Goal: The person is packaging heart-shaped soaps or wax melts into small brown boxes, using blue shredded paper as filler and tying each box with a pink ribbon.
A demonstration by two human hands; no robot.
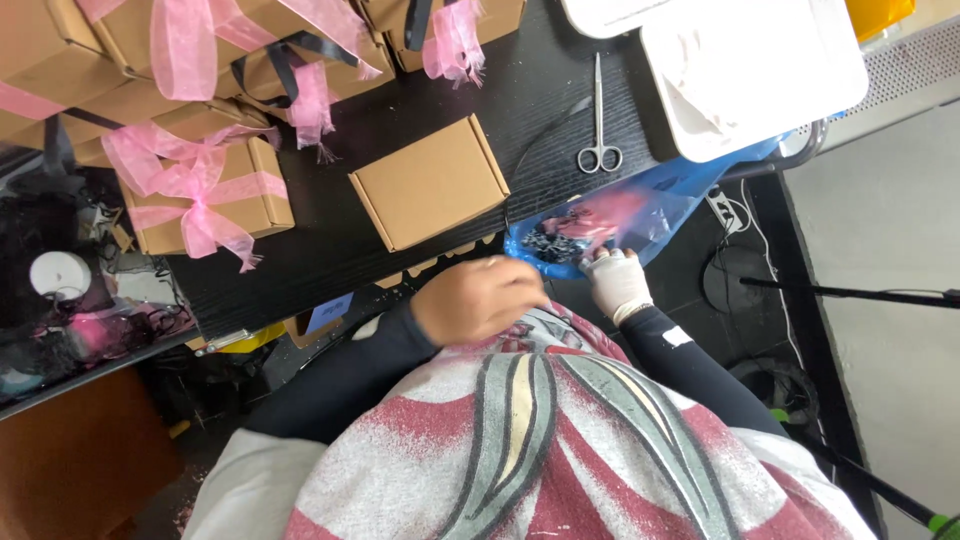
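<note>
Blue plastic bag hangs off the counter edge; the gloved right hand pinches its near rim, and the bare left hand curls loosely just beside its mouth. Further back, a plain cardboard box, then scissors lie on the counter.

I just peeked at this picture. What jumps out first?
The bright pink ribbons tied in bows round the brown boxes stacked at the upper left. Next, both hands meet at the desk's near edge: the left hand bare, the right hand gloved white, at a blue plastic bag. Silver scissors lie above the bag.
</note>
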